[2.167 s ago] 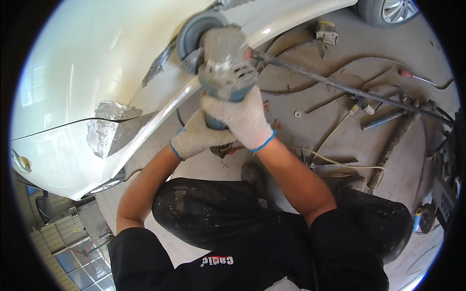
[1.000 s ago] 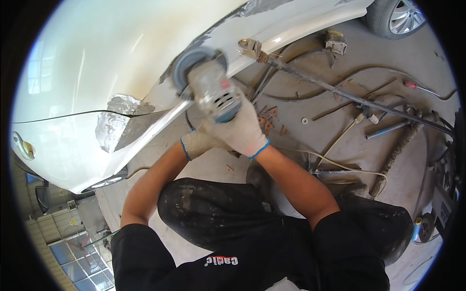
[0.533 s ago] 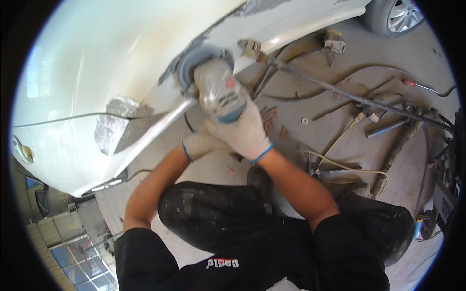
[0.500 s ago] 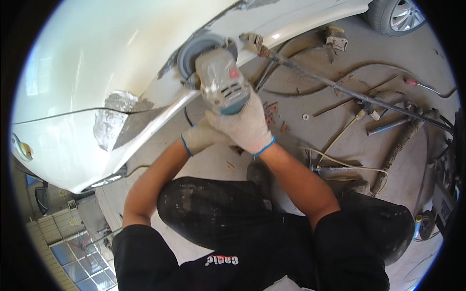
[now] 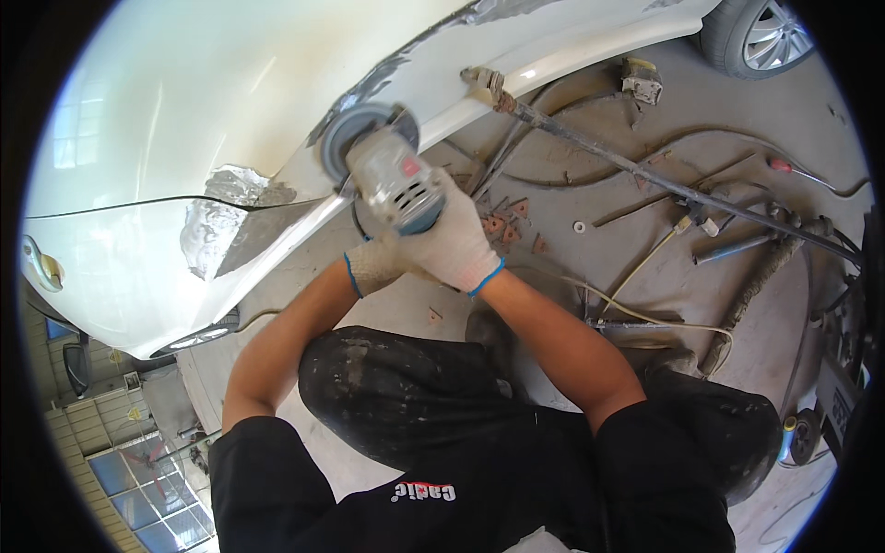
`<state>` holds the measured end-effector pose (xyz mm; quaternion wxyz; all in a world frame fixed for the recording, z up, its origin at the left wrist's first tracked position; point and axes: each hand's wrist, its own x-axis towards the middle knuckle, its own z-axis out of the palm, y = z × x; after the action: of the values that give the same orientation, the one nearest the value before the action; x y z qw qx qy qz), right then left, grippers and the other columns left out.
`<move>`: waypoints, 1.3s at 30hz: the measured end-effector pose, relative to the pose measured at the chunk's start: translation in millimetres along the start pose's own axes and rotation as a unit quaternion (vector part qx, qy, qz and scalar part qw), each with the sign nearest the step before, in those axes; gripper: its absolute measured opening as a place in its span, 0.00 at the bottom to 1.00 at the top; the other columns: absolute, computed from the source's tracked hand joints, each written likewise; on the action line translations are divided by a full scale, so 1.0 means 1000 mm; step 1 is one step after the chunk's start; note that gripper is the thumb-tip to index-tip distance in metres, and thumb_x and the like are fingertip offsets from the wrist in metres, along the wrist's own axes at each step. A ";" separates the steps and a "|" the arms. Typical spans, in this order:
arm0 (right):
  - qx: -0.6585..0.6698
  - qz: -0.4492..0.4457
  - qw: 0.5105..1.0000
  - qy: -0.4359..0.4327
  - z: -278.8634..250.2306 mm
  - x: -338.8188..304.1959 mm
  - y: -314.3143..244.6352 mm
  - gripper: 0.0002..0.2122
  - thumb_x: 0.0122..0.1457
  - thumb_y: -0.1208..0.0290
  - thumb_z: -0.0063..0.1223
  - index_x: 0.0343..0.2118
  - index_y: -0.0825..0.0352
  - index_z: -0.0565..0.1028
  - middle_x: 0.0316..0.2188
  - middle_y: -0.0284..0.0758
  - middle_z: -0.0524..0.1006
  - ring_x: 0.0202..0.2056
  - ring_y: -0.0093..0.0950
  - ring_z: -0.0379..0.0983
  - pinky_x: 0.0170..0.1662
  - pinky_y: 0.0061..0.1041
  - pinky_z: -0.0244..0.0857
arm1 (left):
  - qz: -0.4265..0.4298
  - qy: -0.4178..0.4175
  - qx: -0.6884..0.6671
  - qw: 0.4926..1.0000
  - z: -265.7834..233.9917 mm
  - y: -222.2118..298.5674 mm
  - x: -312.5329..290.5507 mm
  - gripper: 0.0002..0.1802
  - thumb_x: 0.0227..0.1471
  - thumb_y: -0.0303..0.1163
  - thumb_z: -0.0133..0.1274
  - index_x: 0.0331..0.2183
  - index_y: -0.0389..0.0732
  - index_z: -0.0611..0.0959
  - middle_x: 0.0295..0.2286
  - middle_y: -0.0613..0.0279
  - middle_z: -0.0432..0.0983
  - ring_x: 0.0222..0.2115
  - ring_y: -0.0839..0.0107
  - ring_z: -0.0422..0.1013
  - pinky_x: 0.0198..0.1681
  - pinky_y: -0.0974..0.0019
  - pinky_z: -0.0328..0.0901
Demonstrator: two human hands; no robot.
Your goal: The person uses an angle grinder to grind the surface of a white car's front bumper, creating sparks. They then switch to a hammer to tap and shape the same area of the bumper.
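Observation:
An angle grinder point(image 5: 398, 184) with a grey body and a round grey disc point(image 5: 337, 152) is held against the lower side of a white car point(image 5: 184, 120). The disc sits at the scraped band along the panel edge; whether it spins cannot be told. My right hand point(image 5: 456, 241), in a white glove with a blue cuff, is closed round the grinder's rear body. Lower and to the left, my gloved left hand point(image 5: 376, 264) is closed at the tool's tail end, its fingers mostly hidden. A bare-metal patch point(image 5: 210, 240) shows on the panel to the left.
Several brown triangular pieces point(image 5: 509, 230) lie on the floor beyond my right hand. A long metal bar point(image 5: 608, 147) slants from the car's sill to the right. Hoses point(image 5: 719, 134), a red-handled screwdriver point(image 5: 782, 165) and a blue tube point(image 5: 735, 246) lie at right. A wheel point(image 5: 756, 41) stands far right.
Both hands have brought the grinder left and nearer along the panel edge. More of the scraped band beyond the disc and of the triangular pieces now shows.

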<state>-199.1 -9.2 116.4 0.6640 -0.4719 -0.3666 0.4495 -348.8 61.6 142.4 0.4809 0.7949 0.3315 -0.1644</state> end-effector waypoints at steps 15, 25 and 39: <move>0.141 0.103 0.985 -0.005 0.014 -0.006 -0.007 0.28 0.42 0.71 0.70 0.47 0.72 0.69 0.41 0.39 0.79 0.42 0.25 0.77 0.47 0.28 0.72 | -0.006 0.138 -0.051 0.989 0.020 -0.037 -0.027 0.40 0.54 0.50 0.59 0.62 0.44 0.64 0.61 0.62 0.61 0.61 0.66 0.57 0.66 0.60 0.52; 0.043 0.054 0.997 -0.043 0.030 -0.006 0.008 0.29 0.40 0.64 0.71 0.45 0.68 0.70 0.36 0.42 0.79 0.40 0.34 0.79 0.45 0.31 0.72 | -0.046 0.202 -0.165 0.964 0.021 -0.082 -0.024 0.51 0.38 0.49 0.73 0.60 0.46 0.68 0.60 0.61 0.63 0.62 0.64 0.57 0.66 0.57 0.51; 0.023 0.029 0.999 -0.022 0.023 -0.005 0.010 0.27 0.43 0.66 0.68 0.46 0.69 0.69 0.35 0.43 0.79 0.37 0.33 0.79 0.43 0.30 0.72 | 0.052 0.201 0.132 0.969 0.014 -0.075 -0.027 0.56 0.29 0.52 0.75 0.60 0.46 0.70 0.57 0.57 0.67 0.58 0.58 0.63 0.63 0.55 0.57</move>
<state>-224.5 -5.9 113.4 0.6530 -0.4569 -0.3570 0.4873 -418.9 63.3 101.4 0.3030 0.8842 0.3552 -0.0184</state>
